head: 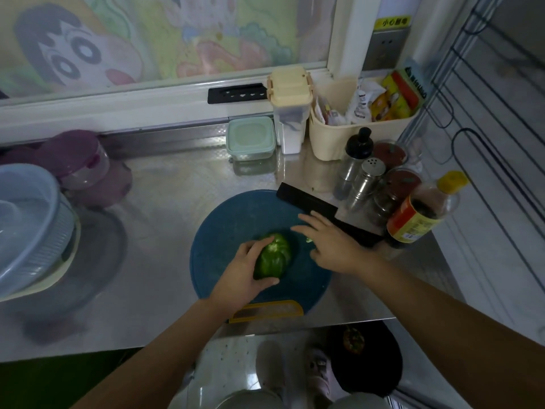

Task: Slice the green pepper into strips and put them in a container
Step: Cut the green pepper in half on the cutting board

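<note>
1. The round blue cutting board (236,214) has its yellow handle at the steel counter's (165,187) front edge.
2. The left hand (241,276) curls its fingers and thumb round the green pepper (274,255) at mid-board.
3. The right hand (330,243), fingers straight and apart, is just beside the black knife (309,199) at the board's far-right rim.
4. A stretch of counter separates the board from the lidded container (250,137) near the back wall.

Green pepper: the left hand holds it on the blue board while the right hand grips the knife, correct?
No. The head view shows the right hand open, gripping nothing; the knife lies beside it. The left hand holds the green pepper on the blue board.
</note>
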Demonstrator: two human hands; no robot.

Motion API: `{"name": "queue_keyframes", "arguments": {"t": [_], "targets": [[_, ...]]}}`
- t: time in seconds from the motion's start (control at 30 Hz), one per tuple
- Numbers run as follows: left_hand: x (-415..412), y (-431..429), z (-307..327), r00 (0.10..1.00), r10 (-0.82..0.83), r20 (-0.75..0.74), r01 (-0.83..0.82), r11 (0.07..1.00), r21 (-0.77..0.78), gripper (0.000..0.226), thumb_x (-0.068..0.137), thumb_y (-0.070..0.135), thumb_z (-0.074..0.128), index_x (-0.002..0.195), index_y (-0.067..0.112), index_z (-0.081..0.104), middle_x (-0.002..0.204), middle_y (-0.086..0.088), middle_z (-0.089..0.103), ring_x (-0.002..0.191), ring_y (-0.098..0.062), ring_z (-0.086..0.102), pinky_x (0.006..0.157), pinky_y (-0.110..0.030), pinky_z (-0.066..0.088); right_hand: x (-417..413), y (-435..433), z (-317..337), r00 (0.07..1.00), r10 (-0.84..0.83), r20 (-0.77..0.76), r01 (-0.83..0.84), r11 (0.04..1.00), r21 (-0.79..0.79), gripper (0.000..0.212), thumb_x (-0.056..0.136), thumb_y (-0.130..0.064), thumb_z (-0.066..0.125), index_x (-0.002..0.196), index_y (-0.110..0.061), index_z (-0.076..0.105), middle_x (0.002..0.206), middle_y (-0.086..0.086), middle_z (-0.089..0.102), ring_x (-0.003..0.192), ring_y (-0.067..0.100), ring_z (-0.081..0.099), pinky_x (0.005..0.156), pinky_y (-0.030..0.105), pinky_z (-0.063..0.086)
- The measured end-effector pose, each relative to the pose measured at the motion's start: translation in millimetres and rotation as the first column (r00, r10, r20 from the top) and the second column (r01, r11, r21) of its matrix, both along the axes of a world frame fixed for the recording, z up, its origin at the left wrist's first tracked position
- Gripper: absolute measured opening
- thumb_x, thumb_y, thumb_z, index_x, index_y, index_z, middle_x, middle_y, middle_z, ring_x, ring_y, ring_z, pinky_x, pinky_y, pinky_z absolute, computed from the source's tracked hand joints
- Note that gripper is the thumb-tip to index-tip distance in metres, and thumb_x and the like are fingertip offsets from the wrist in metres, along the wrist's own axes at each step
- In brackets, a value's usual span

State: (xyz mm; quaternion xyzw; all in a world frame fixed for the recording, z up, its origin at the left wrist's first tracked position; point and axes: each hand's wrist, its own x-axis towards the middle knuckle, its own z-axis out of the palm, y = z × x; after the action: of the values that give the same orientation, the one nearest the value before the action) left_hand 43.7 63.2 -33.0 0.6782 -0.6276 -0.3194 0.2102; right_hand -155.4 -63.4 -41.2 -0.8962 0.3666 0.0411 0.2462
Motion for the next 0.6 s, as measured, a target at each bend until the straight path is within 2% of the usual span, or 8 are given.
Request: {"name": "queue_keyframes", "arguments": {"t": [0.07, 0.17, 0.3, 0.4, 0.5, 0.6], "targets": [[-9, 4, -3, 0.994, 0.094, -0.052, -0.095, 0.995, -0.025, 0.08, 0.077, 0.033, 0.075, 0.142, 0.034, 0.028, 0.134, 0.0, 0.035, 0.118, -0.006, 0.038, 0.102, -0.016, 0.026, -6, 9, -9, 0.999, -0.016, -0.049, 0.014, 1.0, -0.028, 0.058, 0.092, -0.016, 0.052, 0.146, -0.022, 0.033, 0.157, 0.003, 0.017, 0.144, 0.024, 0.013, 0.116, 0.03, 0.011], [-26, 0, -9, 0.985, 0.131, -0.114, -0.138, 0.989, -0.057, 0.079, 0.078, 0.033, 0.074, 0.143, 0.031, 0.029, 0.136, -0.002, 0.036, 0.12, -0.009, 0.038, 0.103, -0.015, 0.024, -16, 23, -19, 0.992, -0.122, 0.02, 0.123, 0.991, -0.049, 0.042, 0.095, -0.016, 0.051, 0.137, -0.014, 0.047, 0.148, 0.008, 0.036, 0.136, 0.025, 0.032, 0.112, 0.029, 0.022], [-41, -10, -12, 0.978, 0.142, -0.153, -0.157, 0.984, -0.085, 0.079, 0.079, 0.027, 0.073, 0.143, 0.031, 0.028, 0.138, -0.002, 0.033, 0.119, -0.004, 0.034, 0.101, -0.011, 0.021, -23, 42, -25, 0.966, -0.257, 0.018, 0.258, 0.961, -0.101, 0.032, 0.098, -0.019, 0.045, 0.128, -0.015, 0.054, 0.131, 0.004, 0.05, 0.119, 0.023, 0.047, 0.096, 0.029, 0.037], [-43, -8, -16, 0.99, 0.1, -0.102, -0.109, 0.989, -0.096, 0.079, 0.081, 0.025, 0.071, 0.144, 0.033, 0.024, 0.142, -0.001, 0.028, 0.126, -0.011, 0.036, 0.099, -0.012, 0.024, -21, 49, -25, 0.912, -0.404, 0.077, 0.406, 0.913, -0.024, 0.025, 0.094, -0.013, 0.048, 0.116, -0.011, 0.059, 0.118, 0.009, 0.056, 0.105, 0.027, 0.056, 0.083, 0.032, 0.04], [-38, -5, -19, 0.997, 0.06, -0.055, -0.066, 0.992, -0.106, 0.081, 0.081, 0.022, 0.072, 0.144, 0.032, 0.023, 0.146, -0.002, 0.025, 0.13, -0.016, 0.035, 0.101, -0.016, 0.026, -18, 42, -20, 0.874, -0.476, 0.098, 0.473, 0.88, 0.048, 0.019, 0.09, -0.009, 0.054, 0.106, -0.006, 0.063, 0.108, 0.014, 0.061, 0.097, 0.028, 0.059, 0.073, 0.027, 0.037], [-32, -2, -19, 0.999, 0.04, -0.035, -0.043, 0.995, -0.095, 0.081, 0.081, 0.019, 0.071, 0.145, 0.032, 0.022, 0.148, -0.002, 0.024, 0.131, -0.018, 0.036, 0.103, -0.02, 0.028, -18, 29, -15, 0.872, -0.484, 0.08, 0.477, 0.874, 0.093, 0.014, 0.087, -0.01, 0.06, 0.098, -0.006, 0.069, 0.101, 0.014, 0.065, 0.092, 0.026, 0.061, 0.073, 0.029, 0.042]]}}
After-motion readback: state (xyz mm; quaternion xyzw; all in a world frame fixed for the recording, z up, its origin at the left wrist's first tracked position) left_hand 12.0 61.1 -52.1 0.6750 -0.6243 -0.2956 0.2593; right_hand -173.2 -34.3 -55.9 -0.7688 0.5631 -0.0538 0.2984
